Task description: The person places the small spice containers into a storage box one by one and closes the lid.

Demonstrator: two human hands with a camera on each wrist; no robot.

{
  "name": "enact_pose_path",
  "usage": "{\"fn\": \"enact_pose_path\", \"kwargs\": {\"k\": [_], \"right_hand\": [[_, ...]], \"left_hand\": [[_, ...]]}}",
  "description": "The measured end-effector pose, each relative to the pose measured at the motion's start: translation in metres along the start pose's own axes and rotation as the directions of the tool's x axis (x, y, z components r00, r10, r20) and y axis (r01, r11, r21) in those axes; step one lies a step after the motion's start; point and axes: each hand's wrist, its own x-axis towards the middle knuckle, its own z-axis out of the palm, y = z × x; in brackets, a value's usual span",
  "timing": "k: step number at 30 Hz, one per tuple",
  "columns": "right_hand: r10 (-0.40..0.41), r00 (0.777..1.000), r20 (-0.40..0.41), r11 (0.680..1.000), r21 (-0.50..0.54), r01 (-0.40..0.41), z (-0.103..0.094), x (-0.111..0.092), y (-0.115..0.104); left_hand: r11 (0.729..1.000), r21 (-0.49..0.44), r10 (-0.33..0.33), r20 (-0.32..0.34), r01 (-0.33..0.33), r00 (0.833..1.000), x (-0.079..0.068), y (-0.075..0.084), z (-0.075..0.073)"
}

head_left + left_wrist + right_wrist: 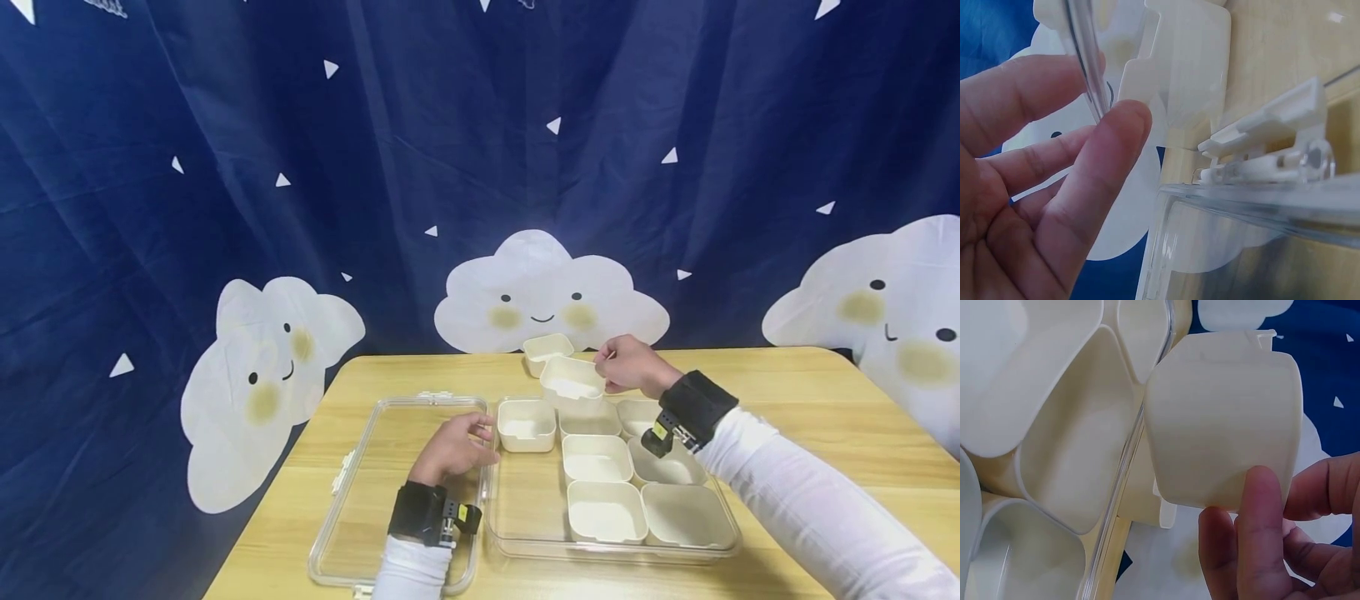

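Observation:
My right hand (633, 367) pinches a small cream bin (572, 379) by its right side, over the back edge of a clear plastic box (600, 548). In the right wrist view, a thumb and fingertips grip the lower corner of this bin (1222, 419). At the box's left side, my left hand (453, 450) holds the rim. The left wrist view shows the clear wall (1082, 44) between thumb and fingers. Beside these fingers, a cream bin (527, 425) stands in the box's back left corner. Several more cream bins, such as the front one (606, 510), fill its middle and right.
A clear lid (322, 537) with white latches (343, 472) lies flat along the box's left side. Behind the box, another small cream bin (542, 358) stands near the back edge of the wooden table (810, 417). A dark blue cloud-patterned curtain (480, 167) hangs behind.

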Motion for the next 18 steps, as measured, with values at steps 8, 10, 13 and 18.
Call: {"fn": "enact_pose_path", "kwargs": {"k": [8,10,13,18], "right_hand": [[-0.007,1.0,0.021,1.0,0.003,0.007,0.003,-0.0038,-0.0011],[-0.007,1.0,0.023,1.0,-0.006,0.008,0.0038,-0.0045,-0.0014],[-0.013,0.999,0.029,1.0,-0.02,0.014,0.0057,-0.0056,-0.0019],[-0.014,1.0,0.024,1.0,-0.023,0.015,0.0085,-0.007,-0.0031]], "left_hand": [[1.0,0.012,0.005,-0.003,-0.005,1.0,-0.0013,0.0004,0.0002],[1.0,0.017,0.009,-0.003,-0.009,1.0,-0.0015,0.0008,0.0002],[1.0,0.022,0.01,-0.004,-0.01,1.0,-0.0019,0.0013,-0.0001],[1.0,0.025,0.012,-0.007,-0.012,1.0,-0.001,0.0005,-0.0009]]}}
